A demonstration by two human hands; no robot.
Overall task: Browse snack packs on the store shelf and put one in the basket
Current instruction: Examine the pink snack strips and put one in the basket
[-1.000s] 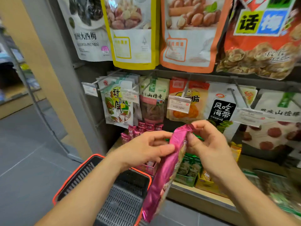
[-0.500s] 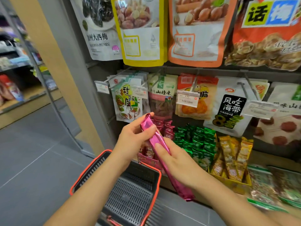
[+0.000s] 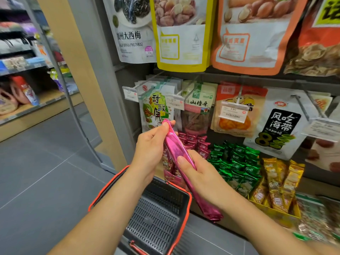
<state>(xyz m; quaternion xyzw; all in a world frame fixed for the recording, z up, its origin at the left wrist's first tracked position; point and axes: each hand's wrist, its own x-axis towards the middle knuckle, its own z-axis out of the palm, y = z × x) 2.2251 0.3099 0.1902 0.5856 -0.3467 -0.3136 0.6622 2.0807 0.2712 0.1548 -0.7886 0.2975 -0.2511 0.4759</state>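
Down low, both forearms reach in over the basket (image 3: 171, 194), a dark grey one with a red rim. It hangs just below the hands, over the grey tiled floor (image 3: 46, 172).

The pink snack pack (image 3: 173, 144) is up in the air, not in the basket. It is long, shiny and slanted, with its top end up left and its bottom end down right. The left hand (image 3: 150, 151) pinches the top end between thumb and fingers. The right hand (image 3: 200, 173) grips the middle, thumb laid along the foil and fingers curled underneath.

Just behind the hands sits the bottom shelf (image 3: 316, 188), a pale wooden board carrying open boxes of small packs: pink ones (image 3: 191, 142), green ones (image 3: 237, 168), then yellow ones (image 3: 277, 181).

Above them, bags hang on metal pegs with price tags (image 3: 232, 111) clipped in front; 1 tag reads 3.90. A white seaweed bag (image 3: 279, 126) shows a big 8. Higher up hangs a row of larger pouches, a prunes bag (image 3: 130, 34) among them.

Left of the rack stands a beige pillar (image 3: 73, 52), and beyond it another aisle of shelves (image 3: 22, 61), blurred.
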